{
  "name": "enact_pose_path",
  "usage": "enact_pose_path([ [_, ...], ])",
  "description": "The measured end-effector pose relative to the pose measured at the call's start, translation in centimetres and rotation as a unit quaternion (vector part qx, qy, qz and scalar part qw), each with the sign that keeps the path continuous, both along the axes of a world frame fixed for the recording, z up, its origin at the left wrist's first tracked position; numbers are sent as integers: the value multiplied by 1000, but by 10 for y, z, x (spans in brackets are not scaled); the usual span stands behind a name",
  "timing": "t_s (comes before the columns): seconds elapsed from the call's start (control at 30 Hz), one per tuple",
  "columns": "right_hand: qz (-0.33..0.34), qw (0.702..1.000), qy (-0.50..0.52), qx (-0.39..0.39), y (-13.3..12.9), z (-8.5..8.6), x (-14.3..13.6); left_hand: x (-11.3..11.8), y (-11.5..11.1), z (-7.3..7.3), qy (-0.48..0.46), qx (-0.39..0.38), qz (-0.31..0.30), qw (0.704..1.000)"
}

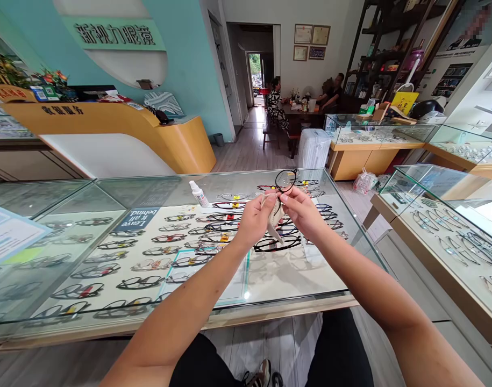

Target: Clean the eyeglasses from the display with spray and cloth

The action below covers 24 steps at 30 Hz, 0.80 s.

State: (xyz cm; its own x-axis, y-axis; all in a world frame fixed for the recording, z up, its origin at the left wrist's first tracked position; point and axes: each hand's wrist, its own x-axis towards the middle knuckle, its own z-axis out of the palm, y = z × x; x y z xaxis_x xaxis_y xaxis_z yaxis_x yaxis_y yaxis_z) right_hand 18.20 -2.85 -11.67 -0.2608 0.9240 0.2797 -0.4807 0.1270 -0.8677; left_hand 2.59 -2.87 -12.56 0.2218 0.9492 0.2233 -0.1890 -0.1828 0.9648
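Above the glass display case, both of my hands meet at a pair of dark-rimmed eyeglasses (286, 181). One round lens stands up past my fingers; the rest of the frame is mostly hidden behind them. My left hand (257, 217) is closed on a beige cleaning cloth (275, 232), which hangs down between the hands and wraps part of the glasses. The fingers of my right hand (300, 209) pinch the glasses' frame. A white spray bottle (199, 194) stands on the glass to the left of my hands.
Under the glass top (120, 188) lie rows of eyeglasses (169, 238). More display cases (451, 215) stand at the right. Behind are a wooden counter (181, 142), a wrapped suitcase (313, 148) and two people (278, 105) seated at a table. A paper sheet (15, 231) shows at the left edge.
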Motion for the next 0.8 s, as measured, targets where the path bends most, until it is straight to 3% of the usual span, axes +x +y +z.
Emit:
enact_pose_path([
  [0.23, -57, 998, -29, 4, 7, 8, 16, -6, 18, -5, -1, -8, -45, 999],
  [0.37, -90, 994, -44, 34, 10, 13, 26, -10, 26, -6, -45, -35, -28, 998],
  [0.57, -54, 982, -165, 80, 9, 12, 26, -17, 33, -3, -75, -19, 16, 997],
  [0.8, -44, 981, -177, 71, 11, 9, 26, -25, 38, -1, -24, 32, 10, 999],
])
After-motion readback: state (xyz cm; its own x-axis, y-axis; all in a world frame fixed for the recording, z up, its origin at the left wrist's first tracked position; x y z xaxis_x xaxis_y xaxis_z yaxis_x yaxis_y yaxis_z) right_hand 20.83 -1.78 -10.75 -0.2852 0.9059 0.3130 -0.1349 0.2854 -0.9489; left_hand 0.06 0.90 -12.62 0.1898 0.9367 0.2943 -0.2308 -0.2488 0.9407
